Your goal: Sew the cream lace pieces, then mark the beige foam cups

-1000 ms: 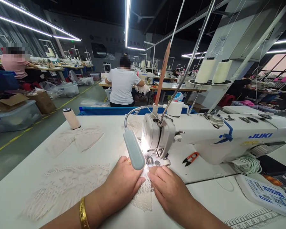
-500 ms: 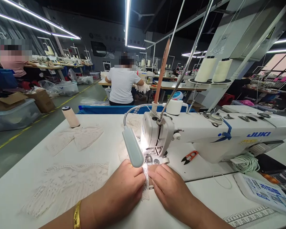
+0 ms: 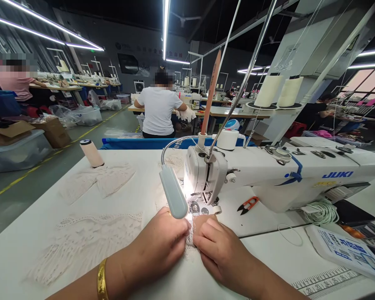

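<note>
A narrow piece of white lace (image 3: 190,236) runs between my hands, just in front of the sewing machine (image 3: 206,171). My left hand (image 3: 165,239) is closed on the lace's left edge, its fingertips partly hidden under the grey lamp head (image 3: 174,193). From the other side my right hand (image 3: 217,246) pinches the lace, fingers curled and close to the presser foot. The lamp lights the needle area brightly. Flat on the table at left lie a larger lace piece (image 3: 90,241) and smaller lace pieces (image 3: 101,181).
A peach thread cone (image 3: 91,153) stands at the table's far left. Red-handled thread snips (image 3: 248,205) lie on the machine bed. To the right are a coil of pale cord (image 3: 320,211), a white box (image 3: 346,250) and a ruler (image 3: 329,283). A person in white (image 3: 159,109) sits ahead.
Both hands remain at the lace. My right fingers have curled in more, and the lace's lower end has drawn up and bunched between my hands.
</note>
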The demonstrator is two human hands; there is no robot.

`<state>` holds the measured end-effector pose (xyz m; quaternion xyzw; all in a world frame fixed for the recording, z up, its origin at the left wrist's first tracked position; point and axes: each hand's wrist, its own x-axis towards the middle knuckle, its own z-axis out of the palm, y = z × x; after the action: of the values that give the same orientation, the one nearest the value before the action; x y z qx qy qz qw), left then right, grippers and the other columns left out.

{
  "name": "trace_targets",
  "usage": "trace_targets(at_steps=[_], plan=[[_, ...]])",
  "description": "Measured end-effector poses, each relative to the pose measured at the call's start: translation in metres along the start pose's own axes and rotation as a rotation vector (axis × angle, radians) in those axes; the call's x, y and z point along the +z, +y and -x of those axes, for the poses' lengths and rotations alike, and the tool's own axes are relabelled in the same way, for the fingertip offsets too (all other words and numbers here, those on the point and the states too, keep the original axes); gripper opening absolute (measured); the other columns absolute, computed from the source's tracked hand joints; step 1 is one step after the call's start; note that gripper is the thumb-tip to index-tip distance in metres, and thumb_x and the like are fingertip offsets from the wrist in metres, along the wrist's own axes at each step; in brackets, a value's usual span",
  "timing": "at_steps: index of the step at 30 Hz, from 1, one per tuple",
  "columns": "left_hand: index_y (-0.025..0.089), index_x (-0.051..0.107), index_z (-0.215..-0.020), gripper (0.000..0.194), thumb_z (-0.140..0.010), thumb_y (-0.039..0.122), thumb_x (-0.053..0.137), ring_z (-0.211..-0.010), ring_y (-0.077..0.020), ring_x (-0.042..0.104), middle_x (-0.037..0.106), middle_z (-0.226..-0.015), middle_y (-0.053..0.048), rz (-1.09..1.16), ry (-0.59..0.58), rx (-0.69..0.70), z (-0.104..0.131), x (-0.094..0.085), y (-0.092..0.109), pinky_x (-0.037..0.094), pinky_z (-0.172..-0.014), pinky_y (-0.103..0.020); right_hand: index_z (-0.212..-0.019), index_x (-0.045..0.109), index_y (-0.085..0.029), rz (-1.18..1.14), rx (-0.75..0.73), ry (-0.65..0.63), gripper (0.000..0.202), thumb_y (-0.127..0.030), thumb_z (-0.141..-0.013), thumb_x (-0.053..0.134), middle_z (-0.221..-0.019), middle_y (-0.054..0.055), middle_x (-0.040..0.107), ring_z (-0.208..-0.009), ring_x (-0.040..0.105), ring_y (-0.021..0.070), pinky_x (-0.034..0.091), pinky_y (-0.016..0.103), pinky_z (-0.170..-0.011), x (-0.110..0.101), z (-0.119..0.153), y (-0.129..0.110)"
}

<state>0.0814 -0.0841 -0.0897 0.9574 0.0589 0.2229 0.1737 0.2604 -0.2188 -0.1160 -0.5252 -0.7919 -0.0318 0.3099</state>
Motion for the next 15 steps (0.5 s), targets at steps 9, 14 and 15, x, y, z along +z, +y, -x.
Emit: trace_targets(at_steps=[9, 14, 15], plan=[[0.020, 0.047, -0.072, 0.026, -0.095, 0.008, 0.045, -0.068, -0.0154, 0.056, 0.062, -0.073, 0.000, -0.010, 0.014, 0.027, -0.0035, 0.0035, 0.0003, 0.042, -0.063, -0.029, -0.097, 0.064, -0.017, 0.014, 0.028, -0.013, 0.026, -0.001, -0.094, 0.044, -0.083, 0.004, 0.054, -0.079, 0.044, 0.0213, 0.039, 0.034, -0.070, 0.0033, 0.0012, 0.0019], [0.020, 0.054, -0.076, 0.027, -0.097, 0.006, 0.045, -0.073, -0.0174, 0.061, 0.065, -0.077, -0.001, -0.037, 0.035, 0.079, -0.0025, 0.0057, -0.0042, 0.048, -0.071, -0.032, -0.101, 0.064, -0.018, 0.032, 0.083, 0.007, 0.028, -0.001, -0.095, 0.043, -0.082, 0.003, 0.053, -0.075, 0.043, 0.0212, 0.036, 0.032, -0.064, 0.0063, 0.0020, 0.0030], [0.021, 0.056, -0.077, 0.027, -0.097, 0.006, 0.045, -0.075, -0.0179, 0.062, 0.066, -0.078, -0.001, -0.045, 0.043, 0.091, -0.0025, 0.0063, -0.0046, 0.049, -0.073, -0.032, -0.101, 0.064, -0.018, 0.036, 0.083, 0.012, 0.028, -0.001, -0.095, 0.043, -0.081, 0.003, 0.053, -0.075, 0.043, 0.0212, 0.036, 0.032, -0.064, 0.0065, 0.0019, 0.0031]])
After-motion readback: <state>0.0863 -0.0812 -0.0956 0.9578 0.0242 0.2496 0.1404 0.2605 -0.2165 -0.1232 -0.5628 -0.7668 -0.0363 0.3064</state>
